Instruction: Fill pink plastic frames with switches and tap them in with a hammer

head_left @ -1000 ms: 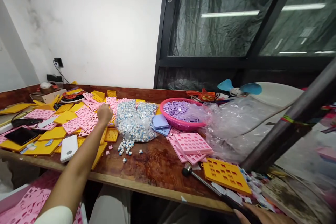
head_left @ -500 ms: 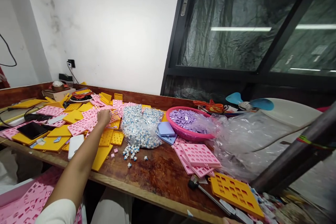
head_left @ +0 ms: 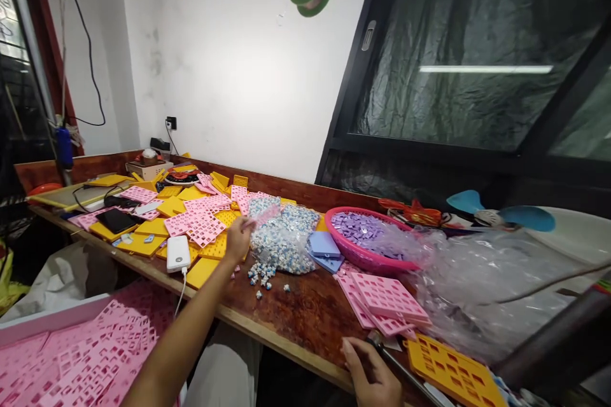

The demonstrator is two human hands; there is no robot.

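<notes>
My left hand is closed on a pink perforated sheet, which is smeared by motion. It hangs above the table, just left of clear bags packed with small white and blue pieces. Loose white and blue pieces lie in front of the bags. At the front edge my right hand is empty, its thumb and fingers apart. Beside it a hammer rests on the table, partly hidden. A yellow slotted board and stacked pink slotted boards lie near that hand.
Yellow boards and pink sheets cover the table's left. A white power bank trails a cable. A pink basket holds purple pieces. Plastic film spreads at right. Below left, a bin contains pink sheets.
My left hand has moved right from the sheet pile to beside the bags, with a pink sheet in it. My right hand has come up into view. The camera has turned left.
</notes>
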